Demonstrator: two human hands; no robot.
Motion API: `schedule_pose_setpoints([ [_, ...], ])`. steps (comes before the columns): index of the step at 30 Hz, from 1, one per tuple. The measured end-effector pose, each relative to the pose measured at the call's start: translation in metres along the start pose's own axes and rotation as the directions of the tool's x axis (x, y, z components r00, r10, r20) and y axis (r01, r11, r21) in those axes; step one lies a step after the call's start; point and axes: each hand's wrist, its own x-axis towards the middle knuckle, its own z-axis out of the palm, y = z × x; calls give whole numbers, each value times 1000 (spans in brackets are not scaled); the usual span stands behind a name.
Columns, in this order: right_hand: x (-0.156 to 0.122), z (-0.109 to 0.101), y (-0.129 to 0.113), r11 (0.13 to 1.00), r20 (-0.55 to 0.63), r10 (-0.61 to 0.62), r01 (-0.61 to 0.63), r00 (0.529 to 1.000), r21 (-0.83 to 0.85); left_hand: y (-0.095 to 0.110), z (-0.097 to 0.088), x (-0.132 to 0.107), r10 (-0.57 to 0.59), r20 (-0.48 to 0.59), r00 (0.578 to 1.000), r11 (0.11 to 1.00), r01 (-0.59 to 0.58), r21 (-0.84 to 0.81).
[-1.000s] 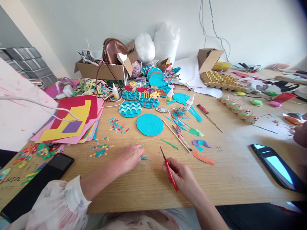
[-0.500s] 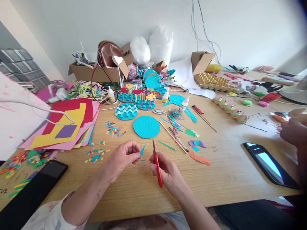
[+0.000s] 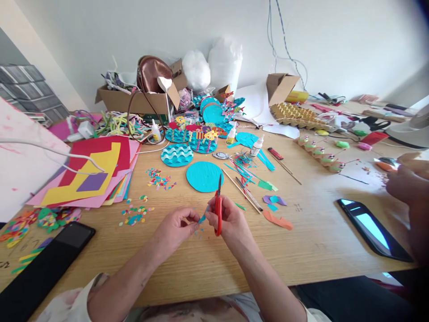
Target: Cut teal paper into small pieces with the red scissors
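My left hand (image 3: 176,228) is closed in a pinch on a small teal paper scrap (image 3: 203,218), held just above the wooden table (image 3: 318,241). My right hand (image 3: 231,223) grips red-handled scissors (image 3: 218,210), blades pointing up and away, right beside the scrap. The two hands nearly touch. A plain teal paper disc (image 3: 204,176) lies just beyond them. Tiny teal snippets lie on the table under the hands.
Coloured paper sheets (image 3: 90,172) are stacked at left, confetti bits (image 3: 136,215) near them. A black phone (image 3: 50,259) lies front left, another phone (image 3: 372,228) at right. Decorated teal discs (image 3: 177,154), glue bottles (image 3: 257,145), sticks and cardboard boxes (image 3: 140,100) crowd the back. Another person's hand (image 3: 407,179) is at right.
My left hand lifted the teal scrap off the table. My right hand brought the scissors left and up until they meet the scrap.
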Motion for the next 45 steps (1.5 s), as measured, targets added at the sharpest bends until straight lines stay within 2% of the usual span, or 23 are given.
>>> schedule_pose_setpoints([
  [2, 0, 0, 0, 1000, -12, -9, 8, 1000, -3, 0, -2, -2, 61, -47, 997, 994, -56, 93],
  [3, 0, 1, 0, 1000, -15, -14, 14, 1000, -6, 0, -3, -4, 82, -36, 996, 992, -78, 100],
  [6, 1, 6, 0, 999, -18, -35, 35, 999, -17, -2, 0, -6, 102, 55, 993, 995, -103, 8],
  [9, -1, 9, -1, 997, -5, -48, 48, 999, -55, -4, 4, -5, 116, 17, 993, 992, -114, -52],
  [12, -8, 5, -5, 969, 43, -58, 67, 997, -236, -1, 3, -4, 94, -58, 994, 992, -98, -79],
  [15, -21, -4, -6, 889, 155, -18, 87, 988, -450, 5, -2, -6, 51, -102, 993, 990, -64, -126],
  [20, -39, -13, 2, 801, 236, 61, 93, 970, -592, 11, -4, -10, 7, -109, 994, 972, -33, -233],
  [30, -38, -9, 5, 781, 248, 51, 117, 967, -614, 11, -1, -10, -60, -102, 993, 927, 18, -374],
  [36, -38, -7, 4, 814, 273, 69, 104, 960, -571, 11, 0, -11, -89, -87, 992, 921, 49, -388],
  [45, -35, -4, 6, 867, 273, 85, 64, 958, -494, 12, 2, -11, -77, -72, 994, 885, 35, -464],
])
